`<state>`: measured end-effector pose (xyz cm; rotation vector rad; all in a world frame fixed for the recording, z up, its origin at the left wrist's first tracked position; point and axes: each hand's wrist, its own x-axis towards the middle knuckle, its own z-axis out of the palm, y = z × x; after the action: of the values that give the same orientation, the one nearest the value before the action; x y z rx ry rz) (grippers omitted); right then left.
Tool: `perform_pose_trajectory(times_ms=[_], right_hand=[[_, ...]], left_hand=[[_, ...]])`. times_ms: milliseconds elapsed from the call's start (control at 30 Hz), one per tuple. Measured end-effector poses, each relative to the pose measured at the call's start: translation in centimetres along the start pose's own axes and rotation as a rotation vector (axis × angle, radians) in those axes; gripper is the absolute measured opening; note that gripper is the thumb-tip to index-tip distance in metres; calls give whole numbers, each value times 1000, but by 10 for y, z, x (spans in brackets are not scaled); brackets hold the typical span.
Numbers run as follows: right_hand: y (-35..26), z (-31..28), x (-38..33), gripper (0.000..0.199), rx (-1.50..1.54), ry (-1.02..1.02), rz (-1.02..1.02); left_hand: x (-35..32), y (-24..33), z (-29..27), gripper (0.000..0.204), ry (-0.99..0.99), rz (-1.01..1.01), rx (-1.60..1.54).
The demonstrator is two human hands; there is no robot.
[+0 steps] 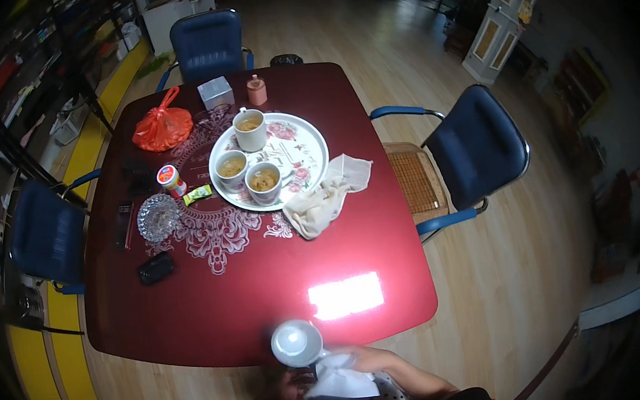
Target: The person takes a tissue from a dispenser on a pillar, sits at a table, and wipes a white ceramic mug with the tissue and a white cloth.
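A white mug point(297, 344), with its inside turned up toward me, is held at the table's near edge. My right hand point(366, 358) closes on the mug's handle side, its fingers smeared by motion. Just beneath that hand hangs a white cloth-like piece point(340, 383); what grips it is unclear. My left hand point(295, 386) is in shadow below the mug, and its fingers are too dark and blurred to read. Farther off, three filled mugs point(264, 183) stand on a round flowered tray point(307, 137). A crumpled cream cloth point(324, 206) lies against the tray's near right rim.
On the dark red table point(267, 294) are a red plastic bag point(162, 128), silver box point(216, 93), pink bottle point(256, 91), small tub point(171, 180), green packet point(198, 194), glass ashtray point(158, 218) and black object point(156, 268). Blue chairs point(477, 146) stand around it.
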<state>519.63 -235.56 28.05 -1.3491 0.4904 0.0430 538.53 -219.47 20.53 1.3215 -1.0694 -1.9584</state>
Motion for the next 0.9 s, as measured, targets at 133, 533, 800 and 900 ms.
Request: perform_pose_trajectory(times_ms=[133, 533, 800, 900], right_hand=[[28, 3, -15, 43, -258, -243, -218], [104, 28, -78, 37, -263, -457, -85], [113, 77, -105, 36, -608, 1121, -388], [115, 117, -97, 39, -876, 870, -626]], left_hand=[[-3, -18, 24, 44, -13, 27, -323], [1, -116, 96, 70, -369, 234, -1220], [14, -130, 131, 65, 94, 263, -1239], [0, -101, 151, 63, 191, 323, -1137]])
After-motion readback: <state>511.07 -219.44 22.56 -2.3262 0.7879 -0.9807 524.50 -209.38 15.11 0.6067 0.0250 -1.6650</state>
